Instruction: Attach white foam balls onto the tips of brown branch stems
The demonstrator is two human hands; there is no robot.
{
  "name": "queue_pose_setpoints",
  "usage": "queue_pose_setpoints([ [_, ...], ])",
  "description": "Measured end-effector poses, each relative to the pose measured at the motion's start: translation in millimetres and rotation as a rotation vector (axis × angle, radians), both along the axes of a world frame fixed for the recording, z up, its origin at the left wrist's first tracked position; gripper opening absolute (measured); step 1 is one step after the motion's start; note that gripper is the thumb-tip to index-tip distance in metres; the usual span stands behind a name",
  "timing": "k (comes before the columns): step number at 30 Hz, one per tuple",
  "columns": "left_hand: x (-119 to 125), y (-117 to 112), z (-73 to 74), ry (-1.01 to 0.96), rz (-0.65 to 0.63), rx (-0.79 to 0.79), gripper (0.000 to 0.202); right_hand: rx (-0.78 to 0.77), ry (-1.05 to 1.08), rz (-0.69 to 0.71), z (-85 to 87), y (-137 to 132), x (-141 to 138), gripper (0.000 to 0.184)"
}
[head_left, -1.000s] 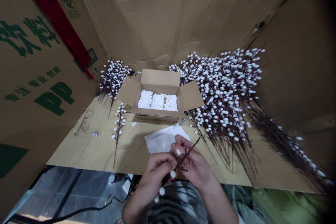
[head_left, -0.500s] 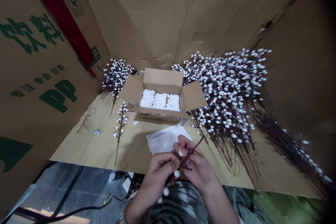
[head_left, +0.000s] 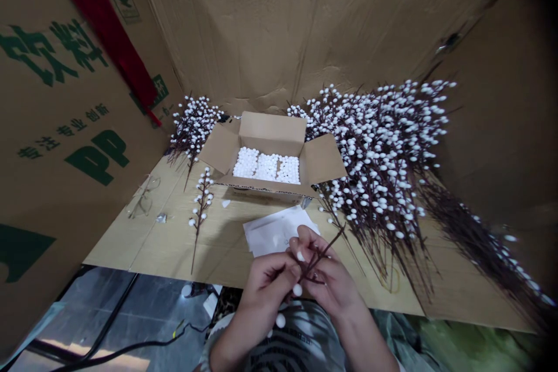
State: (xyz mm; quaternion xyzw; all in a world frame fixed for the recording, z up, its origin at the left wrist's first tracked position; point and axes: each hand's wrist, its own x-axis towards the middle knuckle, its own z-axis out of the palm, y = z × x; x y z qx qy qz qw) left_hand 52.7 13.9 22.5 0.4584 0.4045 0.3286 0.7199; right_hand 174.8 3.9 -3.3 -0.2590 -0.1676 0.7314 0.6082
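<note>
Close to my body, both hands are on a brown artificial berry branch [head_left: 325,251] with bare twig tips and a few white berries. My left hand [head_left: 268,285] is closed, its thumb and forefinger pinching the stem. My right hand [head_left: 333,285] curls round the branch from the other side, fingers bent. One white berry [head_left: 300,256] shows at the right fingertips; whether it is fixed to a twig I cannot tell. Another berry [head_left: 297,290] hangs just below the left thumb. The lower stem is partly hidden behind my left hand.
An open cardboard box [head_left: 322,163] holds white foam balls [head_left: 267,166]. White paper [head_left: 270,231] lies before it. A finished-looking berry branch [head_left: 200,209] lies left. Berry branches [head_left: 379,157] are heaped right, beside bare stems [head_left: 471,232]; a smaller bunch [head_left: 194,125] stands back left. Cardboard walls [head_left: 244,29] surround the table.
The hands and branch have barely moved, and both keep their hold. The whole view has shifted very slightly.
</note>
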Motion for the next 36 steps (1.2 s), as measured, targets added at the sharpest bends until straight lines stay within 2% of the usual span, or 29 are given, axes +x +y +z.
queue_pose_setpoints([
  [7, -0.1, -2.1, -5.7, -0.007, 0.045, 0.028, 0.032, 0.031, -0.007, 0.008, 2.5, 0.2, -1.4, 0.026],
  [15, -0.8, -3.0, -1.9, -0.001, 0.071, 0.044, 0.033, 0.035, -0.062, -0.017, 6.2, -3.1, -3.5, 0.028],
  [29, -2.7, -3.9, -0.7, 0.013, 0.083, 0.084, 0.037, 0.044, -0.014, -0.020, 10.4, -2.3, -6.5, 0.030],
  [32, -5.0, -2.6, -2.1, -0.004, 0.073, 0.087, 0.039, 0.017, -0.025, -0.044, 8.6, -1.6, -6.5, 0.025],
  [36, -7.7, 0.6, -4.8, -0.001, 0.071, 0.105, 0.038, -0.120, -0.007, -0.079, 3.9, -0.6, -4.0, 0.019],
])
